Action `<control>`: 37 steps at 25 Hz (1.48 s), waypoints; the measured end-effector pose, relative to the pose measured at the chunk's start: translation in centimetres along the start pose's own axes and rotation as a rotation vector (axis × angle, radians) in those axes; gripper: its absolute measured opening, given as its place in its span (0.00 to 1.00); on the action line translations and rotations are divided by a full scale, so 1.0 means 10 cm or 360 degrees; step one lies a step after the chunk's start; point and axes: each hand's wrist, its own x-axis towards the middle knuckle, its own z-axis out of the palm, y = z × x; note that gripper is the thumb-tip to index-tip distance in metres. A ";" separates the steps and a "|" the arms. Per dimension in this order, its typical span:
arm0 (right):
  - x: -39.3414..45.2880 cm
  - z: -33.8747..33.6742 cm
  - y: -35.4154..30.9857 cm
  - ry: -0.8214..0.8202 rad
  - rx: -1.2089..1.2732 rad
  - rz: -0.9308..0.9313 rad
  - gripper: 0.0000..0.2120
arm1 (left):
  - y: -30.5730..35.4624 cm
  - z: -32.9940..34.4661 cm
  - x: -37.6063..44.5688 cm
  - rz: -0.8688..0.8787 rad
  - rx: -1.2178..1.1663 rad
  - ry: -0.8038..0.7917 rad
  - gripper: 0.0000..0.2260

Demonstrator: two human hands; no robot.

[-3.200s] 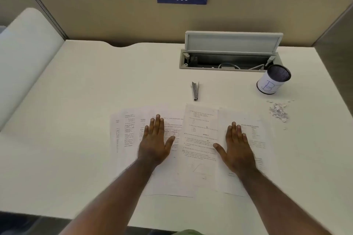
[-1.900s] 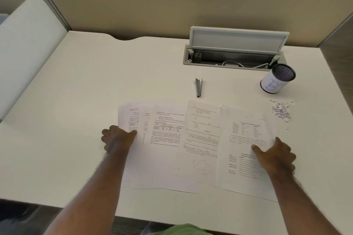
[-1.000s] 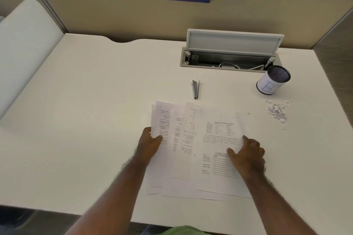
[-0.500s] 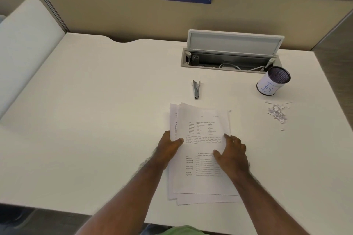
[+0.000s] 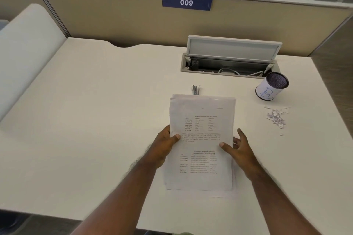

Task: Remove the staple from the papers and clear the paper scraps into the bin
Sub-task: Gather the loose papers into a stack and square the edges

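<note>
The printed papers (image 5: 202, 116) are gathered into one stack, raised a little above the white desk (image 5: 95, 120) in front of me. My left hand (image 5: 164, 147) grips the stack's left edge with the thumb on top. My right hand (image 5: 240, 150) pinches the right edge, thumb on the top sheet and fingers spread behind it. The metal staple remover (image 5: 195, 89) lies just beyond the stack, its near end hidden by the top edge. A heap of small paper scraps (image 5: 276, 117) lies to the right. The small cylindrical bin (image 5: 271, 87), marked with a blue B, stands behind the scraps.
An open cable box (image 5: 229, 66) with a raised lid is set into the desk behind the bin. A tan partition (image 5: 114, 17) with the sign 009 closes off the back. A padded white panel (image 5: 24, 47) borders the desk on the left.
The sheets lay spread across the desk under my flat hands. Both hands have swept them together into one stack and now hold it by its side edges, slightly lifted.
</note>
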 end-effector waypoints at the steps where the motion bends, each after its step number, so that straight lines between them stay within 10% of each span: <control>1: 0.00 -0.07 -0.06 -0.0183 0.0147 0.0013 0.45 | 0.09 0.00 -0.02 0.0070 -0.0027 -0.0061 0.16; 10: -0.06 -0.23 -1.04 -0.0219 0.0293 -0.0549 0.07 | 1.12 0.14 -0.15 0.0618 0.0120 -0.0065 0.12; 37: 0.13 0.13 -0.91 -0.0055 -0.0063 -0.0482 0.12 | 0.81 -0.06 -0.01 0.0635 0.0209 0.0155 0.11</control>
